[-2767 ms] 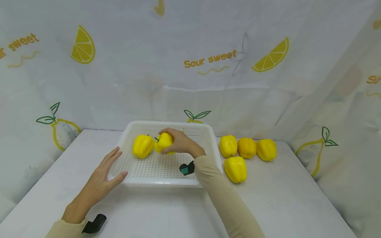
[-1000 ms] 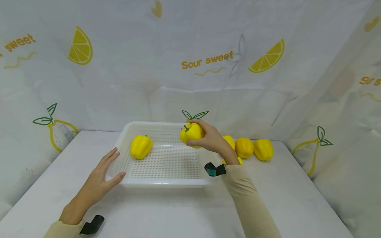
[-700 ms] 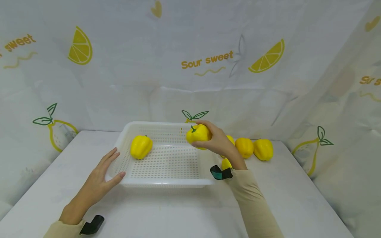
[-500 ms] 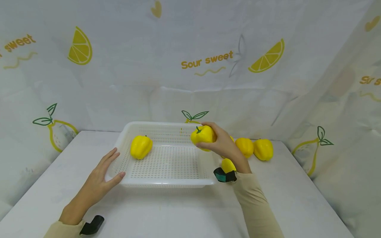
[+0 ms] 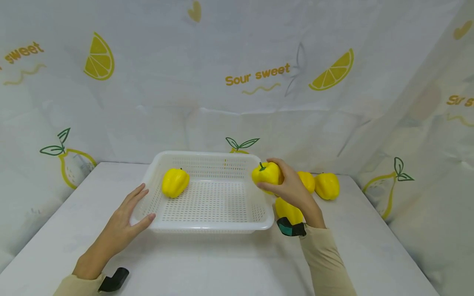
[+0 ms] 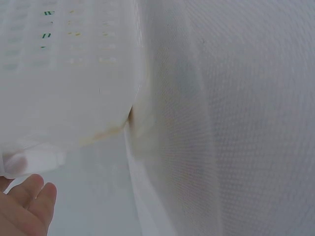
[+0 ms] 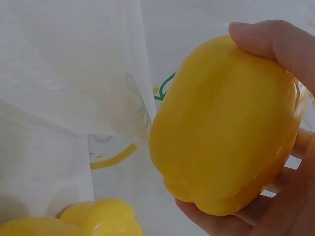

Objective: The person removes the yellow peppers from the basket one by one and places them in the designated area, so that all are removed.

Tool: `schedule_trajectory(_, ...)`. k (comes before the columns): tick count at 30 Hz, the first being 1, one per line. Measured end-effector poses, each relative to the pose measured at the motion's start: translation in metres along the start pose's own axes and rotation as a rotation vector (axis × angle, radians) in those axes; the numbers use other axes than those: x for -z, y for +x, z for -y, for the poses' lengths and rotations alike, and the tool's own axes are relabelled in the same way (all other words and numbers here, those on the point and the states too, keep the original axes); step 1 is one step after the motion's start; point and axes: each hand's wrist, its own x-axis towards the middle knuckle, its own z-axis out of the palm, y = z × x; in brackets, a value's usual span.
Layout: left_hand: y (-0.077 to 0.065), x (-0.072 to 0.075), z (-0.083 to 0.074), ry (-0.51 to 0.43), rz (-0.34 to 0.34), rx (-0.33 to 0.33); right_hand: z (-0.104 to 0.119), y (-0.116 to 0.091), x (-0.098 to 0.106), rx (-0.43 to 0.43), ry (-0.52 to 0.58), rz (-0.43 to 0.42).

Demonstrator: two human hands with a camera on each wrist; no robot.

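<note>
A yellow bell pepper (image 5: 267, 173) with a green stem is gripped by my right hand (image 5: 292, 187), over the right rim of the white perforated basket (image 5: 207, 225). In the right wrist view the thumb lies along one side of the held bell pepper (image 7: 226, 123) and the fingers wrap the other. My left hand (image 5: 124, 224) rests at the basket's left rim with fingers straight and spread; its fingertips show beside the basket wall (image 6: 64, 103) in the left wrist view. One bell pepper (image 5: 175, 183) lies inside the basket at the left.
Right of the basket, several more yellow bell peppers lie on the white table (image 5: 207, 263), among them a far-right one (image 5: 327, 186) and a nearer one (image 5: 289, 211) partly behind my wrist. A printed white cloth (image 5: 166, 123) hangs behind the table.
My right hand has lifted the bell pepper from beside the other one in the basket and carried it right, to the right rim. The left hand stays at the basket's left side.
</note>
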Motion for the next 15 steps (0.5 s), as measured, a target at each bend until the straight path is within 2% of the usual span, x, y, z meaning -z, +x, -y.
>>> schedule_trajectory(7,0.000,0.000,0.000,0.001,-0.003,-0.005,-0.010,-0.011,0.004,-0.017,-0.053,-0.064)
schedule_trajectory(15,0.000,0.000,-0.001,-0.004,-0.004,-0.007,-0.022,-0.027,0.008,-0.064,-0.056,-0.115)
